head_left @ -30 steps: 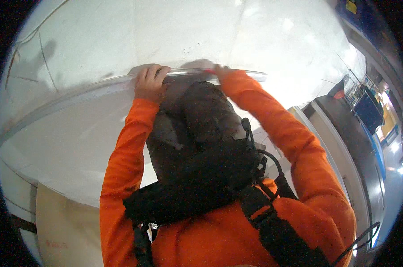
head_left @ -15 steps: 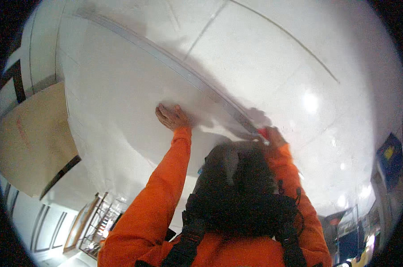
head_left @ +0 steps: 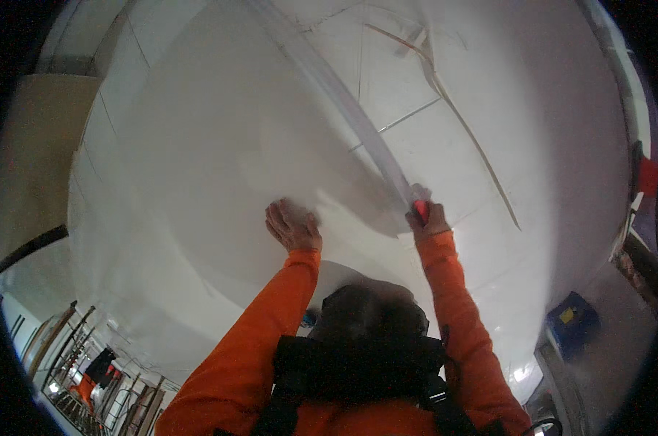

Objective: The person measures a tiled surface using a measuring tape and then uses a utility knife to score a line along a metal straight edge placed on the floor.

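My left hand [head_left: 294, 226] lies flat with spread fingers on a broad, smooth white panel [head_left: 198, 160]. To the right, my right hand [head_left: 428, 220] is closed around a small red object [head_left: 421, 210]. Its kind I cannot make out, since the fingers cover most of it. The red object is at the near end of a long, narrow, pale strip [head_left: 373, 138], which runs up and to the left across the white surface. Whether the strip is attached to the red object is hidden.
A thin brownish strip [head_left: 474, 138] lies on the white surface at upper right. Brown board [head_left: 45, 152] stands at the far left. Racks with bars [head_left: 63, 349] are at lower left, and a dark blue item with a yellow patch [head_left: 572, 320] is at lower right.
The view has shifted, and the long strip now runs more steeply. My right hand appears slightly higher and further left, still with the red object. My left hand stays flat on the panel.
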Demonstrator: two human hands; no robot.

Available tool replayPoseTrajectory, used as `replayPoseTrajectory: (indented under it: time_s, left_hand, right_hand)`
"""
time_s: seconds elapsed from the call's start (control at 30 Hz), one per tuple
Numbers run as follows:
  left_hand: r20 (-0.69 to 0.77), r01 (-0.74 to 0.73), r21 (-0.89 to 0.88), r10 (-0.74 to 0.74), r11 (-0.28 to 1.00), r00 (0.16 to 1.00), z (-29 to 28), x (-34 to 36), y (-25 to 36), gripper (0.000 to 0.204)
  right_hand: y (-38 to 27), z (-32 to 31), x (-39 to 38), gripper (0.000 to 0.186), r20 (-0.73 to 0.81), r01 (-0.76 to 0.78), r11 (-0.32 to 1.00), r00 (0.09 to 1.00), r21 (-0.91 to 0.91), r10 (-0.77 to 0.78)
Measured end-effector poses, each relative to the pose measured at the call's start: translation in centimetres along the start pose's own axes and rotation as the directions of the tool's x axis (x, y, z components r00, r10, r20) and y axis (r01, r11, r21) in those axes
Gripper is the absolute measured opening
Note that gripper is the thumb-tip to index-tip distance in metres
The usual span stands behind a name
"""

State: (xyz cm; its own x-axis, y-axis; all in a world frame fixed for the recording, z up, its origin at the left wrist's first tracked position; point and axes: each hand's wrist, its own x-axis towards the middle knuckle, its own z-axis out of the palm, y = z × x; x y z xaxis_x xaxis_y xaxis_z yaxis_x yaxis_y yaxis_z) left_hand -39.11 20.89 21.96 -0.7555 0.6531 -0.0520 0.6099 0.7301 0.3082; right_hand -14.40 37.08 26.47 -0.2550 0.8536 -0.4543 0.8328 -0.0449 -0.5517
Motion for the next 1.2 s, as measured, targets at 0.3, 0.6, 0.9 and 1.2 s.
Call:
replayPoseTrajectory:
  time_s: [0.3, 0.6, 0.9, 1.2]
  left_hand:
    - [-0.059, -0.025, 0.029, 0.027, 0.999, 0.998, 1.0, 0.7, -0.7, 0.074]
    - [-0.173, -0.088, 0.035, 0.092, 0.996, 0.981, 1.2, 1.5, -2.0, 0.072]
    - [-0.096, -0.055, 0.069, 0.061, 0.996, 0.994, 1.0, 1.2, -0.9, 0.071]
    - [0.671, -0.776, 0.458, 0.403, 0.434, 0.622, -5.1, 3.8, -9.5, 0.075]
  right_hand:
    - [4.8, -6.4, 7.0, 0.048, -0.042, -0.168, 0.948, 0.986, -0.27, 0.163]
    - [10.3, -5.4, 6.0, 0.058, -0.17, -0.039, 0.966, 0.985, -0.255, -0.005]
    - [11.1, -4.8, 5.9, 0.059, -0.211, 0.109, 0.962, 0.964, -0.25, -0.164]
    - [10.0, 0.1, 0.4, 0.028, -0.245, 0.403, 0.908, 0.874, -0.116, -0.419]
